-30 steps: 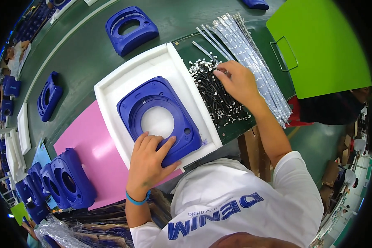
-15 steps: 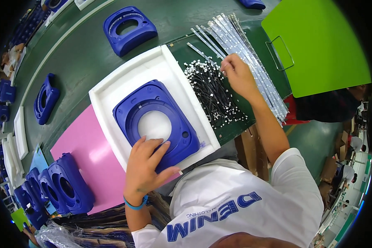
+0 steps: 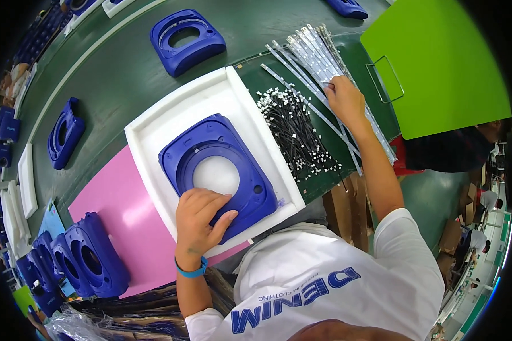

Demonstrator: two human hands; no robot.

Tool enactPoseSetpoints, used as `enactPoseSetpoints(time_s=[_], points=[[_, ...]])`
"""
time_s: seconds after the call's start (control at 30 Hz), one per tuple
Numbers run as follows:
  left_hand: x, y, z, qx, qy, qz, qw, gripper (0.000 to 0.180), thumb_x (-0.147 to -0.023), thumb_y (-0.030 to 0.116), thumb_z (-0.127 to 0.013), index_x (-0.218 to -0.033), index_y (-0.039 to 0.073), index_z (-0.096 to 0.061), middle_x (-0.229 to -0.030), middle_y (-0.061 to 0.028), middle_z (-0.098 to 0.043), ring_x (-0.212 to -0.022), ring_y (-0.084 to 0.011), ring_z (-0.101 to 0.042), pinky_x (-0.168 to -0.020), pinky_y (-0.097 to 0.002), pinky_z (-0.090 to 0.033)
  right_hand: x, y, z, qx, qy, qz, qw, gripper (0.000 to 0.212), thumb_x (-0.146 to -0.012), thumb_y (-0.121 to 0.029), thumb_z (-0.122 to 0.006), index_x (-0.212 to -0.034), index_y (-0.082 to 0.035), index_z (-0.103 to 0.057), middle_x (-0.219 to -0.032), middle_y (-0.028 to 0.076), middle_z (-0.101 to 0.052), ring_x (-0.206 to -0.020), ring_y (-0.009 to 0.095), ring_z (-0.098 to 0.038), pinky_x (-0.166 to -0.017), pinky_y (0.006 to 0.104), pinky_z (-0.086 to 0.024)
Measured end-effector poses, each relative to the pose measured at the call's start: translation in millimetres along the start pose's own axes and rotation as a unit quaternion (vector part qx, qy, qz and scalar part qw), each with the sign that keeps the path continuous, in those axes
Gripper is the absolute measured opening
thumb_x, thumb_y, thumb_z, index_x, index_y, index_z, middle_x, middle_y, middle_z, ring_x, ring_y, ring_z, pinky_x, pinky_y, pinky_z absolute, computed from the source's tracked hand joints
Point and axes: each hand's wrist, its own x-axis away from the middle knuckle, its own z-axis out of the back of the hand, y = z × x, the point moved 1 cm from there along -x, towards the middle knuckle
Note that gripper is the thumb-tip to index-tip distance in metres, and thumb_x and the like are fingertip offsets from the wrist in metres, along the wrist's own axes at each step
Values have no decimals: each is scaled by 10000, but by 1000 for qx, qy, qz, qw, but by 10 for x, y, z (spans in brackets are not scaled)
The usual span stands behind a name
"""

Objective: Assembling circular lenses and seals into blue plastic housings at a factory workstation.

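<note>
One blue plastic housing lies in the white foam tray, no parts fitted yet. Left hand presses flat, fingers spread, on its near edge. Right hand pinches a light strip at the tray's far-right side, beside the black wire bundle.

A housing is seated in a tray, with wire bundle and strips laid to its right.

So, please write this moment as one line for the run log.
left hand: pressing on blue housing in white tray | right hand: on pile of thin silver strips | black wire bundle: beside tray, untouched
</note>
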Motion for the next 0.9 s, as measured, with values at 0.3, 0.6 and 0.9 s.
enactPoseSetpoints(time_s=[0.3, 0.6, 0.9], points=[[67, -9, 81, 96, 54, 82, 990, 264, -887, 73, -808, -1140, 8, -773, -1027, -131, -772, -977, -307, -726, -967, -430, -548, 21, -365, 482, -293, 30, 23, 955, 171, -1000, -177, -735, -1078, -26, -738, -872, 109, -765, -772, 240, -717, -706, 367, -546], [124, -74, 147, 171, 93, 153, 969, 239, -990, 7, -719, -1224, -24, -759, -1073, -153, -785, -1017, -258, -747, -930, -349, -572, -137, -45, 738, -253, 179, -5, 951, 148, -1005, -146, -751, -1080, -19, -761, -875, 77, -760, -729, 121, -670, -656, 292, -510], [-299, 104, 211, 294, 277, 161, 901, 508, -1145, 189, -562, -1583, -53, -472, -1287, -223, -725, -1200, -311, -724, -1053, -418, -572, 198, -1085, 1232, -377, -51, 181, 907, 144, -960, -44, -745, -1100, -35, -777, -884, 103, -758, -732, 174, -680, -669, 288, -535]])
